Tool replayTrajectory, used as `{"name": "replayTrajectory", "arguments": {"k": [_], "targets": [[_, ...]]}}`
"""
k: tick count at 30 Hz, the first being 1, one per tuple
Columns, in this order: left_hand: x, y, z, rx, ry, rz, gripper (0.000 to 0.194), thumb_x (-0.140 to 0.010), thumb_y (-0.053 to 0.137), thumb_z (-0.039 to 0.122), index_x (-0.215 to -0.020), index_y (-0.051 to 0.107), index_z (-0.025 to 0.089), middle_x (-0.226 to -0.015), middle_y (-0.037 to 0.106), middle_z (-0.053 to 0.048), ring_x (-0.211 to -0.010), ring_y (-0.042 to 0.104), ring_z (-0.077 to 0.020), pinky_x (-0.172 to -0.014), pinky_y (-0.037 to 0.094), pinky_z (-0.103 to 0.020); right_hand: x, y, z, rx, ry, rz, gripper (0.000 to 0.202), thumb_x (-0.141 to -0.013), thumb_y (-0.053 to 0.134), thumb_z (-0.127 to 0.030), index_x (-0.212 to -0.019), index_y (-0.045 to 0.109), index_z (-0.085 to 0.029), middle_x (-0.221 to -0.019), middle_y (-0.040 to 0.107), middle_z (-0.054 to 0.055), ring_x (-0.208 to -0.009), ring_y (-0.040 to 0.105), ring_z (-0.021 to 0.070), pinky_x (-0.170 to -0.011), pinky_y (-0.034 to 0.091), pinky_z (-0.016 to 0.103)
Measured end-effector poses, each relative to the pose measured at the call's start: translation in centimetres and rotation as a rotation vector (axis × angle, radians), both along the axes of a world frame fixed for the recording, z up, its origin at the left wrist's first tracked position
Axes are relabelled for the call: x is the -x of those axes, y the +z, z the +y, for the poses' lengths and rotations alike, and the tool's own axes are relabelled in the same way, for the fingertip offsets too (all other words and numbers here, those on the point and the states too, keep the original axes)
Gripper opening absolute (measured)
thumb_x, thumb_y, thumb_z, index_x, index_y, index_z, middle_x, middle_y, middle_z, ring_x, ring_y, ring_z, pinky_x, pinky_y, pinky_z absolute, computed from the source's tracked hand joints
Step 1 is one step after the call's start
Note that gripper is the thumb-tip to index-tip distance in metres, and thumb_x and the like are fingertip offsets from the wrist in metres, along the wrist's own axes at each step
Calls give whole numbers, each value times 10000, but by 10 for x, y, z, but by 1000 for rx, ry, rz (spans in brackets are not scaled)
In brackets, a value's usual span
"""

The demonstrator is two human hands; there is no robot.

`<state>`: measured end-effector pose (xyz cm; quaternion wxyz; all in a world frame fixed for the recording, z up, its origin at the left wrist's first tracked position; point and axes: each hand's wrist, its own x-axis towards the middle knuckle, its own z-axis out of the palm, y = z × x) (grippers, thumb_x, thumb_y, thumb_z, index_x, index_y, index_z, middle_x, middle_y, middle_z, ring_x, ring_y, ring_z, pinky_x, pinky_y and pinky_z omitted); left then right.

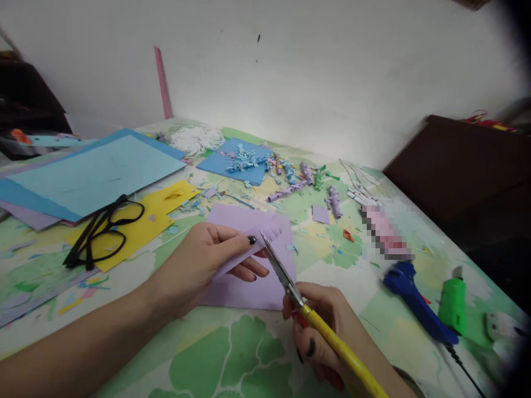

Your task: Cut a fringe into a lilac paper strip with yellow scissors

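Observation:
My left hand (219, 249) pinches a strip of purple paper (243, 243) between thumb and fingers, over a larger purple sheet (244, 293) on the table. Short slits show along the strip's upper right end. My right hand (321, 326) is wrapped round the handles of yellow-handled scissors (307, 312). Their narrow blades point up and left, with the tips at the strip's right end beside my left fingers. Whether the tips bite into the paper I cannot tell.
Black glasses (112, 232) rest on yellow paper (178, 199) at left, near stacked blue sheets (103, 171). Behind are white string (194, 141) and curled paper pieces (244, 160). A blue glue gun (418, 304) and green glittery-looking item (453, 304) lie right. Paper scraps litter the patterned cloth.

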<state>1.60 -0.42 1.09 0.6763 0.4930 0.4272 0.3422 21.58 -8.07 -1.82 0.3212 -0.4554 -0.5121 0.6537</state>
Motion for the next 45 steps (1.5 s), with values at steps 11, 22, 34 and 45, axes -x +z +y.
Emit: {"name": "replayTrajectory", "arguments": {"k": [11,22,34,45], "targets": [[2,-1,-1,-8,14,24,218,-828,653,303,-715,788,174,-641,770,-43,-519,649,-83,-499,479,-107,4,-8,0,2,-46,96,527,-637,796,-590,-763,520,-159,-467,443,-93,-307,354,12,-288,225,120],[1,-2,0,4,26,27,206,-810,672,311,-707,787,176,-631,769,-39,-501,643,-73,-491,474,-93,5,-9,-1,59,-114,44,477,-567,888,-447,-710,532,-164,-451,482,-92,-284,336,10,-269,229,127],[1,-1,1,3,19,26,212,-829,651,286,-702,787,186,-624,767,-38,-501,651,-75,-489,485,-98,4,-4,0,48,-49,26,612,-567,779,-674,-778,523,-159,-448,441,-99,-292,359,17,-270,247,112],[0,2,-2,-37,38,63,228,-830,641,262,-665,778,185,-621,765,-32,-502,651,-78,-501,497,-107,6,-2,-1,85,-66,14,609,-550,787,-669,-768,526,-164,-479,502,-81,-302,382,18,-273,285,109]]}}
